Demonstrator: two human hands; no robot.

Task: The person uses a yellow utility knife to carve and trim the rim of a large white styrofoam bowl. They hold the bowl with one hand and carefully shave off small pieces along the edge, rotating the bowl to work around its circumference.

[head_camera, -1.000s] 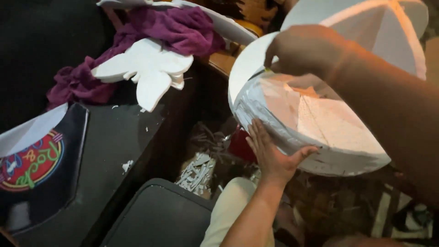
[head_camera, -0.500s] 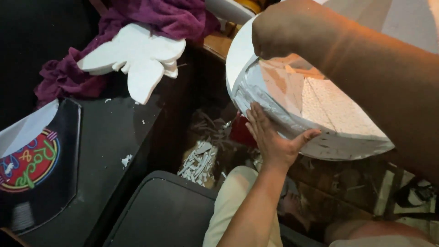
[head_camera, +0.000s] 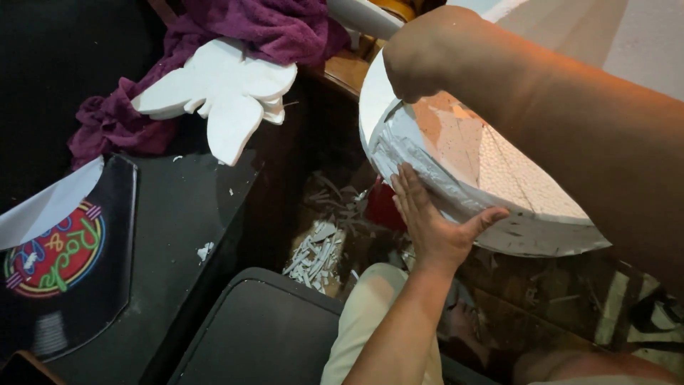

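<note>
A large round white foam disc (head_camera: 499,178) with a rough, cut rim is held tilted over the floor between both hands. My left hand (head_camera: 431,221) presses flat against its lower rim from below, fingers together and thumb spread to the right. My right hand (head_camera: 417,64) is closed in a fist on the disc's upper edge, and its forearm crosses the upper right of the view and covers part of the disc. Whether the fist also holds a tool is hidden.
A white foam cut-out (head_camera: 221,93) lies on a purple cloth (head_camera: 235,43) on the black table (head_camera: 178,214) at left. A round colourful neon-style sign (head_camera: 53,253) lies on the table. White foam scraps (head_camera: 320,249) litter the floor. A dark chair seat (head_camera: 263,328) is below.
My right forearm has swung lower across the disc and fills more of the view. My left hand has stayed against the lower rim, sliding slightly along it.
</note>
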